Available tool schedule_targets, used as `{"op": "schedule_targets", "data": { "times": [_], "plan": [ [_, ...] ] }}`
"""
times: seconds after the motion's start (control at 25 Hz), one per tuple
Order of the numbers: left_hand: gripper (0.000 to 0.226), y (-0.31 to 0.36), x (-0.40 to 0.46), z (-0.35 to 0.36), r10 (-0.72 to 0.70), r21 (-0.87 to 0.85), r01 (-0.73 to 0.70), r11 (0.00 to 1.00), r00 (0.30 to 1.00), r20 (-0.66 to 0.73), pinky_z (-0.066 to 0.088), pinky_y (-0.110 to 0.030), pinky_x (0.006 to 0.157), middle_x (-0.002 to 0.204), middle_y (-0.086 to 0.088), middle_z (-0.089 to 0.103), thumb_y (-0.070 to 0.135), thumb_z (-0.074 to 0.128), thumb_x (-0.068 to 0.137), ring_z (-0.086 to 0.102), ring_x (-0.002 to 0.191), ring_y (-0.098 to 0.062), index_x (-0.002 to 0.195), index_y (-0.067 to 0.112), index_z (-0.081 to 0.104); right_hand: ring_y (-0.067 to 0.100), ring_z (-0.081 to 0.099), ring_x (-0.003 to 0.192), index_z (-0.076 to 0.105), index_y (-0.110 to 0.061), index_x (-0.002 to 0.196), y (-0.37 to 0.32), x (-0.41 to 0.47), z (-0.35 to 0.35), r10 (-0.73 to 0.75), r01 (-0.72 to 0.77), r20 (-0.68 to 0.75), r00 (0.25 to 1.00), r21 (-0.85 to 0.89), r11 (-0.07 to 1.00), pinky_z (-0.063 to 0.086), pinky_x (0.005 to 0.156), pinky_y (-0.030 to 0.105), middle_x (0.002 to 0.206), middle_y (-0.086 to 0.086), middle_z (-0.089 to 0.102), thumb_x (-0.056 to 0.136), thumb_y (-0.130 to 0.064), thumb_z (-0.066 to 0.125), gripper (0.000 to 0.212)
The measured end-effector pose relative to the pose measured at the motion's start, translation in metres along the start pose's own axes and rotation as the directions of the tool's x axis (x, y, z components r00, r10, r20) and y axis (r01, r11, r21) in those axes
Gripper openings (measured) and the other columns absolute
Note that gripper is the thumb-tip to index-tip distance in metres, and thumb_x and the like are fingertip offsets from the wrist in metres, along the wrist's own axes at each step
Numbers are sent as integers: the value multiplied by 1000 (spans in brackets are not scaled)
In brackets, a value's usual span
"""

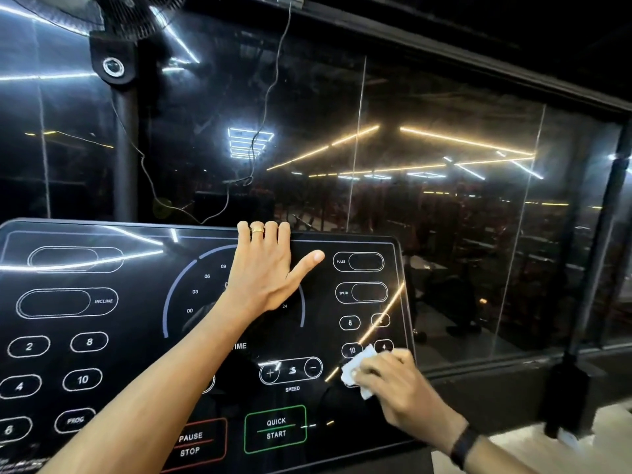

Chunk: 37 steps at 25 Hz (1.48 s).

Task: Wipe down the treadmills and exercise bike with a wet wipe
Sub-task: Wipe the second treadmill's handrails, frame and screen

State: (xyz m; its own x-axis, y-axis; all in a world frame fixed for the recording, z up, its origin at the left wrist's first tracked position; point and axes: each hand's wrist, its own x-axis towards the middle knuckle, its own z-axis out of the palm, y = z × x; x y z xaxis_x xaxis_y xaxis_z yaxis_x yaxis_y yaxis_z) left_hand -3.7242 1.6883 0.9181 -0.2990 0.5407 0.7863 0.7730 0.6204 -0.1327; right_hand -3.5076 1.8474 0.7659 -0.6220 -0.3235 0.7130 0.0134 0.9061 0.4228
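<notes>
Glass wall (444, 200) behind glossy console (102, 336); left hand (263, 278) fingers hooked over its top, right hand (393, 384) gripping wipe (355, 366).

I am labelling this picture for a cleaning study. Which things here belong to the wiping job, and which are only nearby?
Part of the job:
- glossy black treadmill console
- white crumpled wet wipe
- right hand, pressing the wipe on the console
- left hand, gripping the console's top edge

Only nearby:
- black wall fan
- thin hanging cable
- dark glass wall
</notes>
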Motion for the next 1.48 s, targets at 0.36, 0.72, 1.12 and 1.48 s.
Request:
{"op": "schedule_targets", "data": {
  "times": [0.36, 0.72, 1.12, 1.48],
  "plan": [
    [97, -5, -2, 2, 41, 37, -43, 998, 998, 48, 34, -54, 99, 97, -17, 56, 77, -7, 92, 50, 97, -37, 106, 3, 53, 24, 56, 95, 70, -16, 92, 129, 115, -21, 584, -562, -187, 790, 160, 811, 21, 76, 33, 95, -1, 61, 86, -9, 58, 15],
    [97, -2, -2, -1, 42, 48, -45, 998, 998, 54, 32, -55, 98, 96, -17, 54, 79, -6, 91, 48, 95, -37, 105, 2, 52, -8, 55, 96, 73, -11, 86, 29, -14, 5, 724, -663, -281, 630, 292, 690, 34, 83, 18, 96, -7, 61, 83, 2, 61, 18],
    [86, -52, -64, -20, 147, -140, -158, 978, 985, -87, 10, -55, 123, 157, -18, 36, 67, 10, 99, 21, 152, -32, 147, 2, 41, 27, 53, 102, 74, -15, 95, 70, 153, 0, 685, -618, -316, 656, 296, 728, 26, 83, 34, 105, 3, 64, 87, 2, 64, 21],
    [56, -105, -157, -45, 146, -12, -150, 989, 976, -163, 29, -50, 108, 121, -12, 58, 49, 31, 99, 53, 113, -34, 114, 5, 63, 27, 57, 82, 70, -15, 104, -28, 121, 23, -44, 84, -217, 975, 178, 980, 37, 74, 34, 94, 7, 69, 80, 11, 48, 42]
  ]
}}
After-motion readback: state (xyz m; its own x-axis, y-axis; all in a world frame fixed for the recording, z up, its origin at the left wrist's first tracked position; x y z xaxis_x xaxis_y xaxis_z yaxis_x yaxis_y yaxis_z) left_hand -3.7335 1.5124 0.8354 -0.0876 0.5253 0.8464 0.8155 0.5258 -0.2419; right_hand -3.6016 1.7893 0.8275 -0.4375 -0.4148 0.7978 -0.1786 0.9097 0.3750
